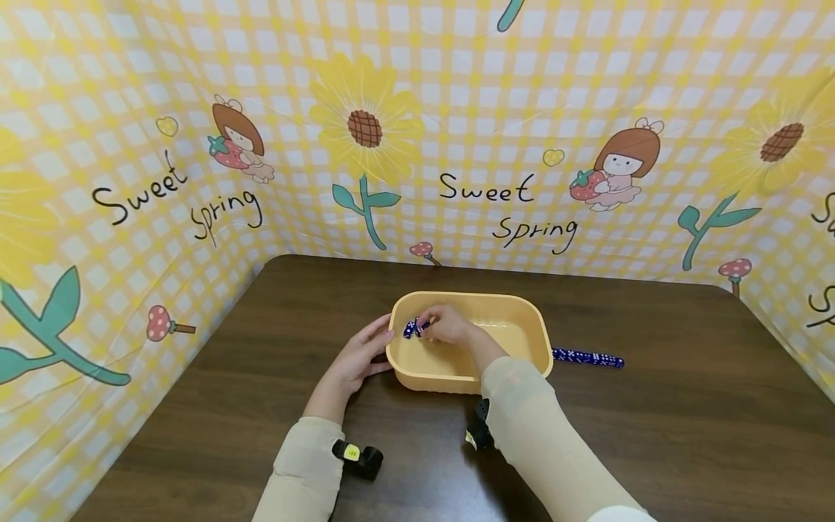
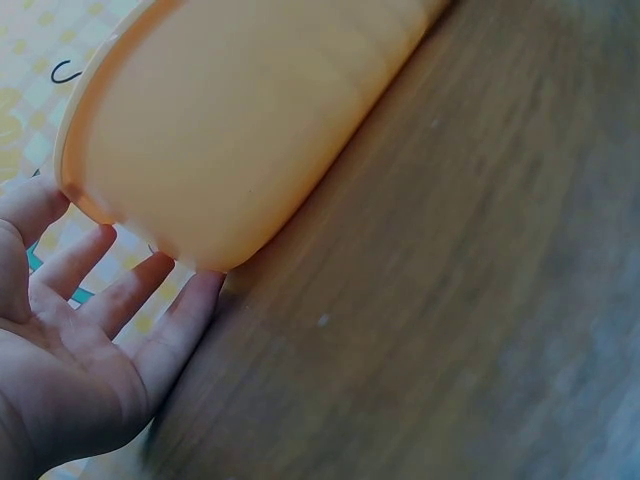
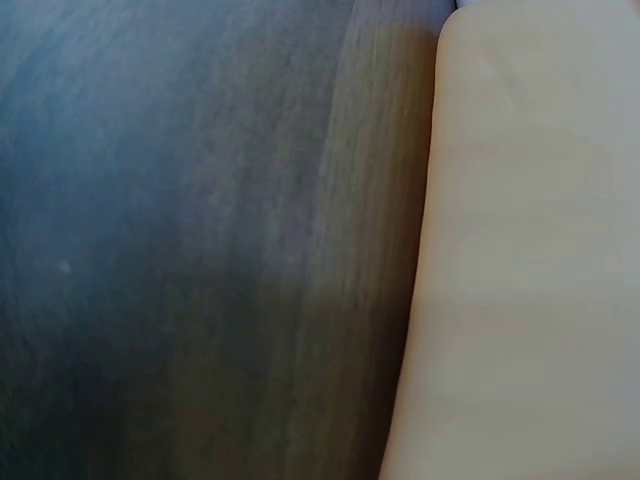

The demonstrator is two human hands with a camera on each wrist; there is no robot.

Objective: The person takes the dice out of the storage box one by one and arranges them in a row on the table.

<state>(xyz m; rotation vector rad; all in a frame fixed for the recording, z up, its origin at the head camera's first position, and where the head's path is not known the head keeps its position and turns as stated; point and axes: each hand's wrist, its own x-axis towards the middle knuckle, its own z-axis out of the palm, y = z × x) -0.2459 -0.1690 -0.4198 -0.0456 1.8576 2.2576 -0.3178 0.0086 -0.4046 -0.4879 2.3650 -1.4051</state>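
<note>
A pale yellow plastic tub (image 1: 437, 380) stands on the dark wooden table. My left hand (image 1: 357, 357) rests its fingertips on the tub's left end, fingers spread and fairly straight; the left wrist view shows them against the tub's outer wall (image 2: 230, 130). Inside the tub at its left end are a few blue dice (image 1: 409, 330) with white pips. My right hand (image 1: 450, 326) reaches over the near rim and pinches a blue die between thumb and fingers there; how many dice it touches is hidden. In the right wrist view only the tub's side (image 3: 530, 250) shows, not the hand.
A straight row of blue dice (image 1: 590, 358) runs along the table to the right of the tub, its left end meeting the tub's edge in view. Yellow checked cloth (image 1: 417, 145) hangs behind and beside the table (image 1: 313, 290).
</note>
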